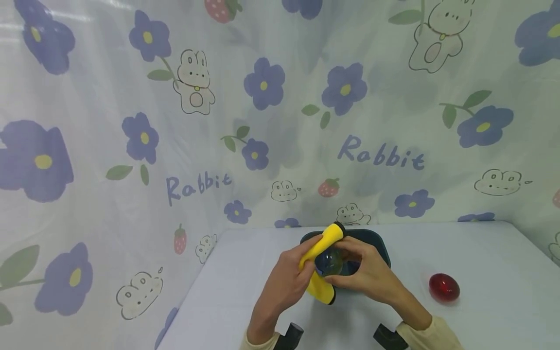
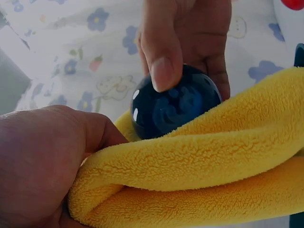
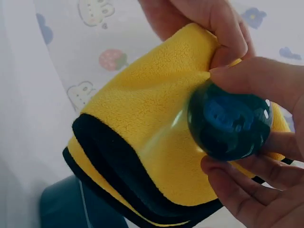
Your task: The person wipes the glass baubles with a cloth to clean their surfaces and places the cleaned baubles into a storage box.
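My left hand [image 1: 283, 276] grips a folded yellow cloth [image 1: 322, 289] with dark edging, its plush side showing in the left wrist view. Between thumb and fingers, my right hand [image 1: 373, 273] holds a glossy, dark blue-green ball [image 3: 230, 127], which looks see-through in the head view. The ball lies against the cloth's yellow face, and in the left wrist view its lower part is hidden behind a fold [image 2: 190, 159]. Both hands are raised in front of a dark teal container [image 1: 379, 243]. Part of that container is covered by the hands and cloth.
A shiny red ball [image 1: 444, 288] rests on the white tabletop [image 1: 490, 272], right of the right hand. Behind the table hangs a sheet [image 1: 297, 136] printed with flowers, rabbits and strawberries. Dark wrist mounts [image 1: 292, 335] sit by both sleeves.
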Demonstrator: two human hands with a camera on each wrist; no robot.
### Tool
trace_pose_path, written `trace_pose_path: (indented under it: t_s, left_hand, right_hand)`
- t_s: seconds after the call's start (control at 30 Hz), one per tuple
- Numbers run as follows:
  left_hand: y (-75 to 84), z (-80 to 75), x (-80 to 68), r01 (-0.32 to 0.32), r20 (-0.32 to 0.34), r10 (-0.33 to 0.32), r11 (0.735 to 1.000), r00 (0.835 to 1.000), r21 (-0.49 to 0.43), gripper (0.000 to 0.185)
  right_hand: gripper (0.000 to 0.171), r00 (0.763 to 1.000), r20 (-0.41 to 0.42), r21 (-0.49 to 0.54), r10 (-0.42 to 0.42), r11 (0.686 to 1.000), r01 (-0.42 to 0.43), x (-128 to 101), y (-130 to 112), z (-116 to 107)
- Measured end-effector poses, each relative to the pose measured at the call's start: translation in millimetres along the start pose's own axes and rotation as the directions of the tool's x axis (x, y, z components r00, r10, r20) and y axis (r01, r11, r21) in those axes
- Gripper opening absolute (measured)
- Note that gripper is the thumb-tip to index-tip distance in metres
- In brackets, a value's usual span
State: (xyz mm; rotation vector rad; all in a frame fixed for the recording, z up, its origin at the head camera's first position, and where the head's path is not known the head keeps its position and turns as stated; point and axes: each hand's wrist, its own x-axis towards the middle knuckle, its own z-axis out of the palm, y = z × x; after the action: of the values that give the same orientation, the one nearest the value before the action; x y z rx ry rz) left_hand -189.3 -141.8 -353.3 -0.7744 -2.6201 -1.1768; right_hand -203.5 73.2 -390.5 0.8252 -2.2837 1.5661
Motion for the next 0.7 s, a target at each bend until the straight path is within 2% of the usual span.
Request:
trace_pose_path:
  t_s: [0.2, 0.43, 0.7]
  left_hand:
    - [-3.8, -2.9, -0.2, -0.001, -0.003, 0.001, 0.999, 1.000, -0.041, 0.055]
    - [0.2, -3.4, 0.4, 0.033, 0.024, -0.032, 0.997, 0.999, -0.072, 0.059]
    - [1.4, -2.8, -0.2, 0.067, 0.065, -0.062, 0.995, 0.996, -0.072, 0.059]
  right_hand:
    - [0.057, 0.999, -0.014, 0.106, -0.031, 0.994, 0.032, 0.9, -1.0, 0.7]
    - [0.057, 0.997, -0.073, 0.230, -0.013, 0.973, 0.030, 2.7, -3.9, -1.8]
    - [0.061, 0.993, -0.114, 0.238, 0.012, 0.971, 0.015, 3.0, -3.2, -1.4]
